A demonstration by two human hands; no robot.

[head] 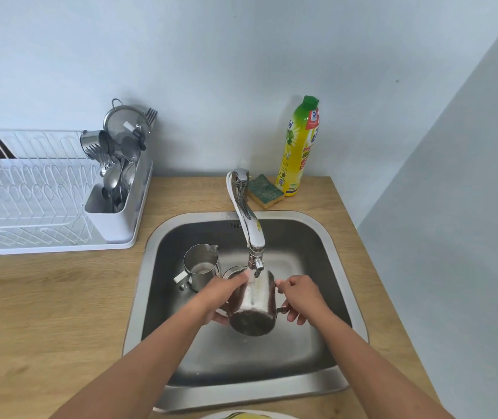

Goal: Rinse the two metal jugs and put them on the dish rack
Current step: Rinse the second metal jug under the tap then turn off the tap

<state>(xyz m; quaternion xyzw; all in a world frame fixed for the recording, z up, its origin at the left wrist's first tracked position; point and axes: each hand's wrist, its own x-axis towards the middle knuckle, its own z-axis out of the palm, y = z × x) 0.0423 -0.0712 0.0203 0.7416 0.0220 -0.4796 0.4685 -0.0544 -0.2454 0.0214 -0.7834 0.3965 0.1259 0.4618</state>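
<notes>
- The first metal jug is under rinse in the lower middle of the frame: it is held tipped over the sink, its base turned toward the camera and its mouth pointing away, with water from the tap running down its side.
- The left hand is closed around the jug's left wall, thumb near the rim by the water stream and fingers wrapped beneath.
- The right hand grips the right side of the jug, where a small metal handle piece shows between the fingers; it appears pinched on that handle, though the exact hold is partly hidden.
- So the jug sits between the two hands, touching both, and directly below the spout.
- The second metal jug stands upright on the sink floor, just left of the tap's outlet and just above the left hand in the frame, with no hand on it; whether it has been rinsed I cannot tell.
- The dish rack at the left of the frame has its wire slots free; only its cutlery holder is filled, and no jug is on it.
- My judgement: the task is in its early part. Finishing this rinse, racking the jug, then rinsing and racking the other all appear left to do.
</notes>
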